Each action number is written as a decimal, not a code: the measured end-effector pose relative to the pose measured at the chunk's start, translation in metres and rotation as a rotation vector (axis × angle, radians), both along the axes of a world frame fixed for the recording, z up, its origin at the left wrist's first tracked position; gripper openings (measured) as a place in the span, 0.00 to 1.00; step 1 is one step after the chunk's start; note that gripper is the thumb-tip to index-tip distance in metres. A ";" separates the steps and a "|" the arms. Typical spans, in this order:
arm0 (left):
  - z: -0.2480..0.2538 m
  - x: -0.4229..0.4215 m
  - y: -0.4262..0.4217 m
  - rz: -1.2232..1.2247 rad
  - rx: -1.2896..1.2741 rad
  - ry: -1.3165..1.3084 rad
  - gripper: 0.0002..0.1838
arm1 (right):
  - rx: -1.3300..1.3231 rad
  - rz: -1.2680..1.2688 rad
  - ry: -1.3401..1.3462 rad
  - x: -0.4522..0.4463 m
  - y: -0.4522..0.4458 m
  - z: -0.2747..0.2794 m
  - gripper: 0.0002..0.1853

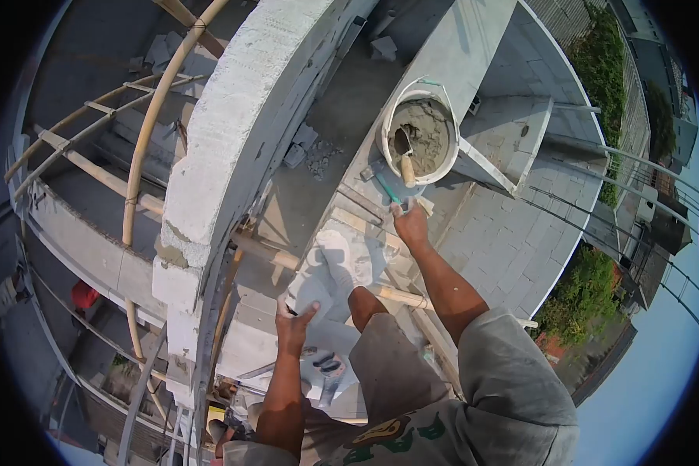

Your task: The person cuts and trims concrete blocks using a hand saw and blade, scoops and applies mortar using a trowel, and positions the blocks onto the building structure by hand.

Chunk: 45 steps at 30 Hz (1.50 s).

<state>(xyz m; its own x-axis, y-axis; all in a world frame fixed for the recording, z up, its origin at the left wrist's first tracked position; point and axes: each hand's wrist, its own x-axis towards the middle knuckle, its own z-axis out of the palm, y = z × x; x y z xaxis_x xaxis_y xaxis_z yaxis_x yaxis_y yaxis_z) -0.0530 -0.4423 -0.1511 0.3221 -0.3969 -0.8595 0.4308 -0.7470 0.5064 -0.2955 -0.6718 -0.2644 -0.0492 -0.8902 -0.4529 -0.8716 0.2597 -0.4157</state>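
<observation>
Beyond the grey shirt [460, 435] at six o'clock, the pale block [309, 287] at seven is best steadied by the left hand [293, 323] – whose hold cannot be told – before the green-handled tool [387, 189], gripped in the right hand [410, 220] at one, is brought close.

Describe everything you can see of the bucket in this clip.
The bucket is round, whitish and plastic-looking, with a thin carrying handle bearing a green sleeve at its far side. It is well filled with lumpy grey mortar. A trowel rests in it, blade against the mortar, wooden handle over the near rim. It appears upright on the long pale ledge, though its base is hidden. A green-handled tool is just beside it.
</observation>
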 end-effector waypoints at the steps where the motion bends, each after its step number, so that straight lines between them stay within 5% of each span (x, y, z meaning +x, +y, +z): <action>1: -0.008 0.004 0.007 -0.118 0.065 -0.043 0.30 | -0.104 -0.010 0.158 -0.011 -0.026 -0.023 0.21; 4: -0.014 0.010 0.004 -0.384 0.078 -0.158 0.27 | -0.011 0.015 0.321 -0.034 -0.093 -0.075 0.21; 9: -0.039 0.010 -0.023 -0.380 0.115 -0.088 0.25 | 0.442 0.014 0.402 -0.023 -0.141 -0.106 0.25; 13: -0.055 0.004 -0.047 -0.388 0.117 -0.069 0.25 | 0.459 0.133 0.417 -0.032 -0.145 -0.127 0.24; 22: -0.048 -0.004 -0.065 -0.438 0.124 -0.072 0.26 | 0.429 0.574 0.652 -0.015 -0.208 -0.020 0.16; 29: -0.050 -0.008 -0.053 -0.347 0.111 -0.048 0.25 | 0.347 0.989 0.729 -0.028 -0.170 -0.063 0.11; 40: -0.057 0.005 -0.044 -0.575 0.072 -0.280 0.26 | 0.602 0.696 0.407 -0.068 -0.203 -0.005 0.17; 45: -0.033 0.012 -0.100 -0.641 0.137 -0.244 0.28 | 0.558 0.142 -0.180 -0.113 -0.162 0.046 0.20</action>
